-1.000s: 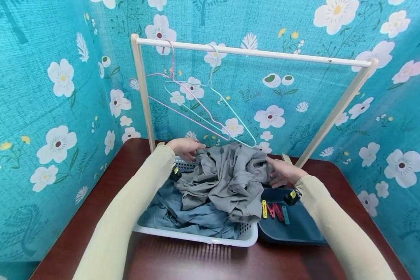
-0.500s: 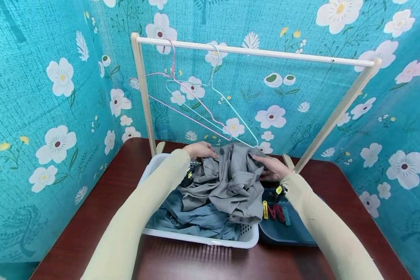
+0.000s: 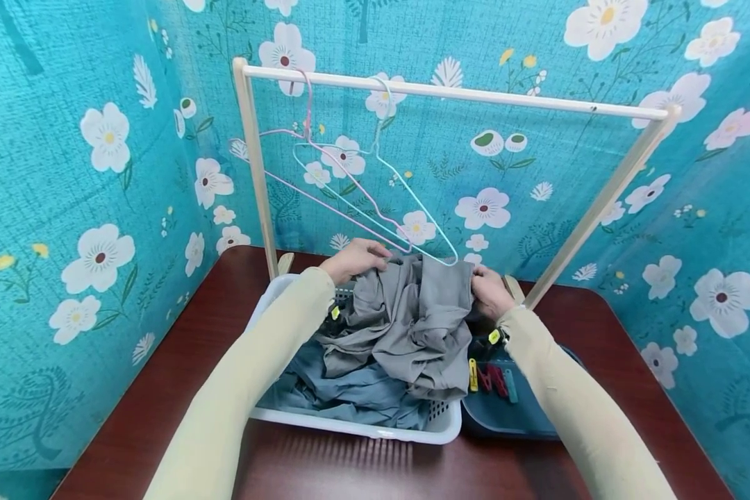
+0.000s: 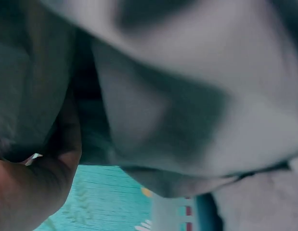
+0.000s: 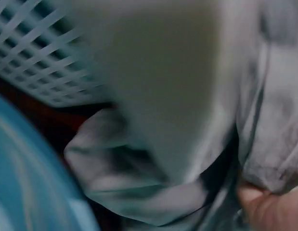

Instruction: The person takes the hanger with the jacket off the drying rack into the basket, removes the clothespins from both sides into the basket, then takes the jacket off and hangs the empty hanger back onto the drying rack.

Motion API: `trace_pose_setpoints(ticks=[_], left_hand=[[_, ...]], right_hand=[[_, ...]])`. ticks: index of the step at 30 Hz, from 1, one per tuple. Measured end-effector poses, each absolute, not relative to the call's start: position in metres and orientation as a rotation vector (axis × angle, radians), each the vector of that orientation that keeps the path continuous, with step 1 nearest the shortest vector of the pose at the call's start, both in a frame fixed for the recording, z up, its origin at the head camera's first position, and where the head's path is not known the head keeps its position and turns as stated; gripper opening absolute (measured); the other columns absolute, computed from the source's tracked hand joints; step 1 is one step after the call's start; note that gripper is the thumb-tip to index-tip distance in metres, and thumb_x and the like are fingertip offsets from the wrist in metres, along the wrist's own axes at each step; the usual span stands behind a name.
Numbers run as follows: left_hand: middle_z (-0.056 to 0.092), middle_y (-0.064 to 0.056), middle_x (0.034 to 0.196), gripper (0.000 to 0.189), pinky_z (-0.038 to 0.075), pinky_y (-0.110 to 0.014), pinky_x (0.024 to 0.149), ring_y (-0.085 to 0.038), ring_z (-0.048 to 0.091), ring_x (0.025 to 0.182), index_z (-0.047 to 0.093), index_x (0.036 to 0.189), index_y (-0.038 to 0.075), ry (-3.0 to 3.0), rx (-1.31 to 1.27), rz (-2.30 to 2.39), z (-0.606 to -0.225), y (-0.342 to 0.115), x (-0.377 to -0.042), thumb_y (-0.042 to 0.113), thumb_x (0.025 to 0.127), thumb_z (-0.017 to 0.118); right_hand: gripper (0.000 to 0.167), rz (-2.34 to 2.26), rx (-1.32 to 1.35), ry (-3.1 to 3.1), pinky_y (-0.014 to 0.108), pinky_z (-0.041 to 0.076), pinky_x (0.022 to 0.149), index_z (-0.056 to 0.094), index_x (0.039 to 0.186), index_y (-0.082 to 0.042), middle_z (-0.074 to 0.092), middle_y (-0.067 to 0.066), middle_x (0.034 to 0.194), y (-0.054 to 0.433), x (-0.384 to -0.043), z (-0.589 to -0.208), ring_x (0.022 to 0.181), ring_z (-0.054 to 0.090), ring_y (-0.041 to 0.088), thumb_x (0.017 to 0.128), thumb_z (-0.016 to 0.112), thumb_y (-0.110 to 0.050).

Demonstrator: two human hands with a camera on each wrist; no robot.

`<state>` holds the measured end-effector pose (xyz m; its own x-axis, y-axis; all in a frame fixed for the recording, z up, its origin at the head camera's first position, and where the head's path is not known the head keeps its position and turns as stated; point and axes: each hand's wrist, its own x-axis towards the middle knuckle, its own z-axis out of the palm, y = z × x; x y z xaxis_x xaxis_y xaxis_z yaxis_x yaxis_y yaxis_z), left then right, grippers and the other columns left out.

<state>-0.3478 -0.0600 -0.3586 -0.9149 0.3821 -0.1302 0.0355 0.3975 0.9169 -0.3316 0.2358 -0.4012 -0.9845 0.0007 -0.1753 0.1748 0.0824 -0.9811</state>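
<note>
A crumpled grey garment (image 3: 412, 319) lies heaped over blue-grey cloth (image 3: 344, 392) in a white plastic basket (image 3: 350, 418). At the garment's far left edge, my left hand (image 3: 357, 258) grips the fabric. My right hand (image 3: 490, 292) pinches its far right corner, and a flatter panel stretches between the two hands. In the left wrist view, the thumb and fingers of the left hand (image 4: 40, 187) curl round a fold, some of them hidden by cloth. Grey fabric (image 5: 274, 115) hangs over the right fingers (image 5: 257, 199) in the right wrist view.
Close above the garment, a pink hanger (image 3: 350, 173) and a light blue hanger (image 3: 412, 198) hang from the white rod (image 3: 475, 96) of a wooden rack. Right of the basket, a dark blue tray (image 3: 525, 410) holds several clothespins (image 3: 492, 379). The table (image 3: 325, 472) is dark red-brown.
My left hand has moved right onto the garment's far edge. My right hand has come inward and now pinches the corner. The garment's top part is flatter and straighter between them.
</note>
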Motion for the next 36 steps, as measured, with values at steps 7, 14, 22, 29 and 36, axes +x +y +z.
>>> trace_pose_setpoints(ticks=[7,14,22,29,36], left_hand=[[0.057,-0.007,0.119,0.029,0.039,-0.041,0.095,-0.023,0.051,0.111,0.064,0.117,0.009,2.292,0.353,1.687,-0.337,-0.076,-0.324,0.009,0.088,0.066],[0.054,-0.009,0.124,0.038,0.04,-0.04,0.096,-0.023,0.049,0.115,0.057,0.127,0.008,2.289,0.475,1.595,-0.338,-0.081,-0.302,0.008,0.09,0.063],[0.06,-0.007,0.097,0.036,0.045,-0.029,0.07,-0.018,0.057,0.087,0.058,0.12,0.002,2.317,0.519,1.264,-0.37,-0.069,-0.284,-0.006,0.085,0.059],[0.041,-0.004,0.075,0.013,0.031,-0.027,0.062,-0.016,0.034,0.063,0.054,0.098,0.001,2.302,0.605,1.06,-0.396,-0.067,-0.283,-0.007,0.089,0.048],[0.055,-0.011,0.117,0.033,0.043,-0.037,0.076,-0.017,0.051,0.086,0.052,0.129,0.009,2.343,0.49,0.961,-0.361,-0.082,-0.293,0.024,0.1,0.049]], right_hand=[[0.04,-2.088,-0.105,2.215,0.024,0.039,0.053,0.04,0.128,-0.01,0.043,0.003,0.096,0.232,-0.307,-0.371,0.061,0.044,0.01,0.092,0.043,0.006],[0.072,-1.708,-0.448,2.525,0.027,0.037,0.053,0.031,0.147,-0.012,0.043,0.018,0.124,0.225,-0.286,-0.374,0.076,0.045,0.017,0.083,0.043,0.018],[0.036,-1.208,-0.546,2.506,0.036,0.045,0.063,0.055,0.132,-0.01,0.047,0.02,0.129,0.205,-0.268,-0.379,0.068,0.054,0.025,0.098,0.042,-0.012],[0.056,-0.918,-0.619,2.429,0.049,0.029,0.104,0.044,0.14,-0.002,0.04,0.017,0.142,0.191,-0.265,-0.379,0.133,0.034,0.034,0.102,0.038,-0.043],[0.036,-0.912,-0.635,2.835,0.043,0.048,0.075,0.053,0.128,-0.003,0.061,0.016,0.111,0.198,-0.273,-0.364,0.093,0.06,0.028,0.101,0.046,-0.026]])
